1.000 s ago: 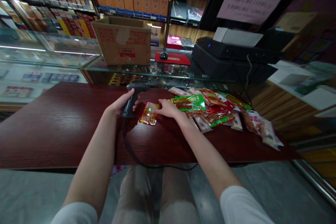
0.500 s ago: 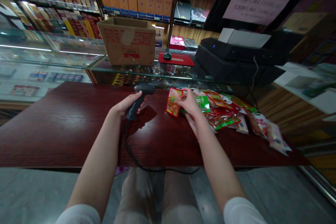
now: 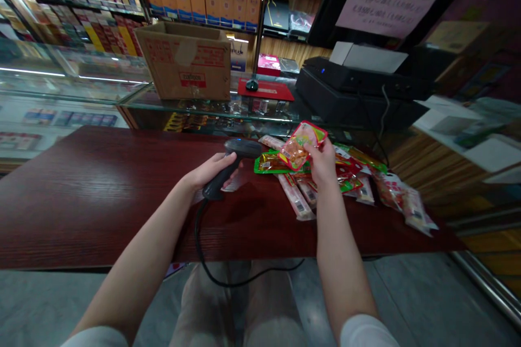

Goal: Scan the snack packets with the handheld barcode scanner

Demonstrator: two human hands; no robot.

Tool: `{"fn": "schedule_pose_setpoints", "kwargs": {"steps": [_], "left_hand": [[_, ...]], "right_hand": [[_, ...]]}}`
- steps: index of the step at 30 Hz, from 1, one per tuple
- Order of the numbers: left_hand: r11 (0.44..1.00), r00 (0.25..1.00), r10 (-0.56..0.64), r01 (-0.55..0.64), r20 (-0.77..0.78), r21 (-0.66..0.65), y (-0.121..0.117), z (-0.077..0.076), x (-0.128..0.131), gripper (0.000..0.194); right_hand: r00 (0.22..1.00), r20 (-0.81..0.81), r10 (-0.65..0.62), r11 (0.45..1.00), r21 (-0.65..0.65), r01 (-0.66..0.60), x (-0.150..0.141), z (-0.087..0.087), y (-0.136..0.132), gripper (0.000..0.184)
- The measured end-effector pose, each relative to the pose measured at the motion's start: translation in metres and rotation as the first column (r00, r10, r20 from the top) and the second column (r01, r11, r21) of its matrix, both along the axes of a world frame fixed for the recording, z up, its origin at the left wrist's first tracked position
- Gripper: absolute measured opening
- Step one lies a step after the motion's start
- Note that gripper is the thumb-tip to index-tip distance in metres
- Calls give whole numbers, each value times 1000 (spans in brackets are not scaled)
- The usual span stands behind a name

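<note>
My left hand (image 3: 215, 171) is wrapped round the handle of a black barcode scanner (image 3: 240, 147), its head pointing right and its cable hanging over the table's front edge. My right hand (image 3: 323, 161) grips a red-edged snack packet (image 3: 301, 146) by its right side and holds it tilted above other packets. Beneath it lies a green-edged snack packet (image 3: 271, 163). Slim pale packets (image 3: 296, 198) with barcodes stick out toward me. More snack packets (image 3: 366, 190) spread to the right, partly hidden by my right hand.
The dark red table (image 3: 114, 190) meets a glass display counter (image 3: 195, 111). On the counter stand a cardboard box (image 3: 187, 62), a red mat (image 3: 271, 89) with a small dark object on it, and a black printer-like machine (image 3: 358, 89). Shelves of boxed goods line the back.
My right hand has lifted the red-edged packet up and to the right, uncovering green-edged and pale packets. My left hand has moved the scanner right, toward the packet. The view has shifted slightly.
</note>
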State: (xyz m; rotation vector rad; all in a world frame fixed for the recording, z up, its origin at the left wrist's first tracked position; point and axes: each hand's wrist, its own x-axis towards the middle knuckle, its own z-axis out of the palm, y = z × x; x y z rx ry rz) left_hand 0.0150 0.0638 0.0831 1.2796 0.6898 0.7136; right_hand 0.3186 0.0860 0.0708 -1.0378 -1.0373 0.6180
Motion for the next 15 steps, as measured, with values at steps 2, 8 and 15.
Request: {"fn": "schedule_pose_setpoints", "kwargs": {"steps": [2, 8, 15], "left_hand": [[1000, 1000, -9, 9, 11, 13, -4, -1, 6, 59], [999, 1000, -22, 21, 15, 44, -7, -6, 19, 60], [999, 997, -37, 35, 73, 21, -9, -6, 23, 59]], "right_hand": [[1000, -21, 13, 1000, -2, -13, -3, 1, -1, 38], [999, -41, 30, 999, -10, -30, -7, 0, -3, 41], [1000, 15, 19, 1000, 23, -19, -10, -2, -3, 42]]}}
